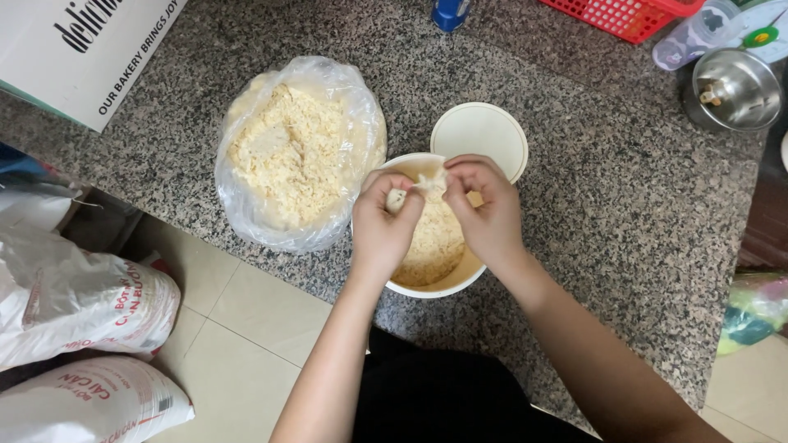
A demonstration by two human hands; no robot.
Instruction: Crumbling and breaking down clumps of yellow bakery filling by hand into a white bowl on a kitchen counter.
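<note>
Both the left hand (384,226) and right hand (486,209) pinch a pale crumbly lump (430,185) over the round cream tub (427,289); a crinkled clear bag (297,152) of flakes sits left, a flat lid (480,131) beyond.

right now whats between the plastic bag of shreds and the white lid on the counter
In the head view, only bare speckled granite counter lies between the plastic bag and the white lid; nothing stands in that gap.

counter: speckled grey granite (591,205) | floor: pale cream tiles (246,328) | light: soft, even
</note>
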